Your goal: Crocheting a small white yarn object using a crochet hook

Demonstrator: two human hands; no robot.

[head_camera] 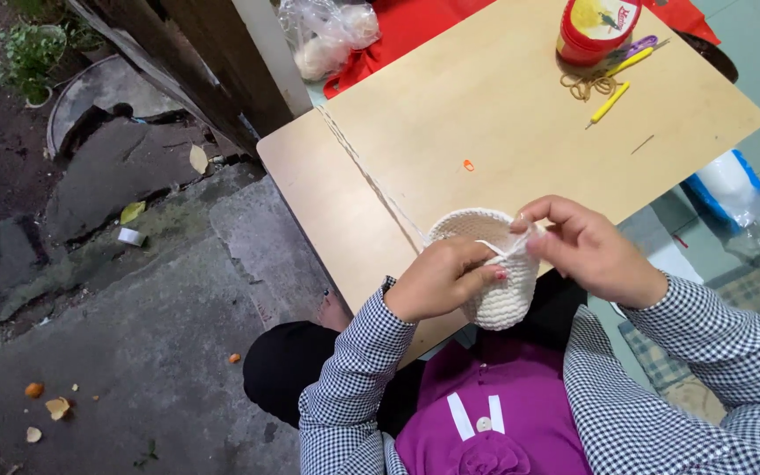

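Crocheted cup (494, 290): one, white; left hand (437, 280) fingers clamped on it, right hand (587, 248) pinching rim.

Left hand (440, 280) grips white crocheted basket (496, 290) by its side; right hand (587, 249) pinches white yarn (371, 180) at rim. Wooden tabletop (503, 114) behind holds red tub (593, 28), yellow hooks (610, 101), orange marker (469, 164).

Ribbed cream yarn basket (496, 295), smooth matt wooden table (503, 105).
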